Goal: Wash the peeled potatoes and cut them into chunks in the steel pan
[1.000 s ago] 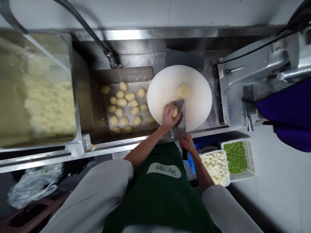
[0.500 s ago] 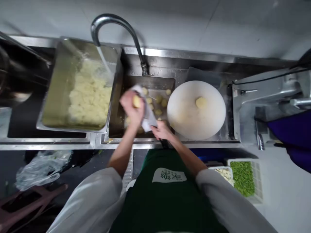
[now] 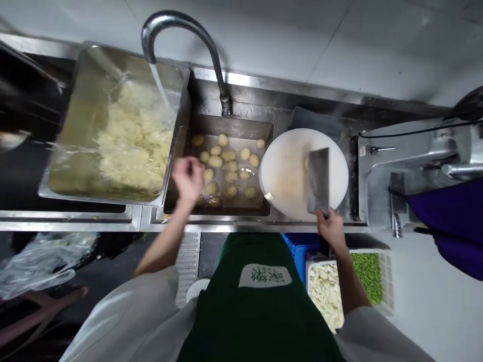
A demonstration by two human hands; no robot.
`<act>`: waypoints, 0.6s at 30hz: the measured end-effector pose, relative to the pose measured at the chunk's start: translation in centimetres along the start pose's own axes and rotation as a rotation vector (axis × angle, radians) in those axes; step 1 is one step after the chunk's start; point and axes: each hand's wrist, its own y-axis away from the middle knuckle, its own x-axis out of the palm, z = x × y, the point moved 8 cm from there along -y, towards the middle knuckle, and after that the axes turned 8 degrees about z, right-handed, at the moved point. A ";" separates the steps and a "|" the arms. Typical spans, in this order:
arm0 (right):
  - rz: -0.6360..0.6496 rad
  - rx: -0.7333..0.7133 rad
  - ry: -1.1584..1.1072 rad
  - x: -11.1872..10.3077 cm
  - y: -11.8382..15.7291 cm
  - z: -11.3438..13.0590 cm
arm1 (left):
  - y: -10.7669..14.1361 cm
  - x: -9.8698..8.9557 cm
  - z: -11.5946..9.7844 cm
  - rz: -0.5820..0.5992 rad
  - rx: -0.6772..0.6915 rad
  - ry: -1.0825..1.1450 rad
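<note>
My right hand (image 3: 330,230) is wrapped round the handle of a cleaver (image 3: 319,180), its broad blade over the round white cutting board (image 3: 283,173). Behind the blade, a bit of a pale yellow piece (image 3: 306,163) shows on the board. Over the left part of the sink (image 3: 177,193) is my left hand (image 3: 187,176), blurred, with its fingers curled; whether anything is in them cannot be made out. Several peeled potatoes (image 3: 215,161) lie in the sink beside it. Left of the sink stands a metal tub (image 3: 71,173) with pale cut pieces (image 3: 132,146) under water.
A curved faucet (image 3: 184,20) runs water into the tub. Below the counter at right are a container of pale slices (image 3: 326,289) and a basket of chopped greens (image 3: 366,276). A metal machine (image 3: 400,146) and purple cloth (image 3: 449,211) are at the right.
My right hand has carried the cleaver rightward from the sink to over the board. My left hand has moved left and down, and the yellow piece seen in it earlier no longer shows. Water splashes in the tub.
</note>
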 end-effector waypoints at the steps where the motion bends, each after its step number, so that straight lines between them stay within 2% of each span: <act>1: -0.033 0.077 0.016 -1.4 0.3 -2.3 | 2.6 4.7 -2.4 0.156 0.005 0.088; 3: -0.061 0.195 0.029 -2.9 0.8 -5.9 | 8.2 13.8 -6.7 0.412 -0.009 0.181; 4: -0.064 0.233 0.028 -3.1 0.9 -7.1 | 10.6 17.4 -8.1 0.469 -0.039 0.188; 5: -0.064 0.256 0.024 -3.0 0.9 -8.0 | 12.4 19.9 -8.9 0.470 -0.068 0.191; 6: -0.060 0.268 0.019 -2.7 0.9 -8.6 | 13.8 21.6 -9.2 0.452 -0.102 0.213; 8: -0.046 0.274 0.011 -1.8 0.7 -9.1 | 14.8 22.8 -8.3 0.393 -0.144 0.270; 10: -0.032 0.278 0.015 -0.9 0.5 -9.1 | 14.1 22.0 -5.8 0.370 -0.174 0.289; 14: -0.020 0.284 0.049 -0.5 0.2 -8.8 | 10.2 19.7 2.4 0.434 -0.357 0.083; 16: -0.017 0.289 0.084 -0.7 0.1 -9.0 | 7.9 20.0 5.3 0.462 -0.353 0.014; 18: -0.018 0.296 0.145 -1.1 0.1 -9.7 | 5.9 21.0 6.4 0.423 -0.251 0.023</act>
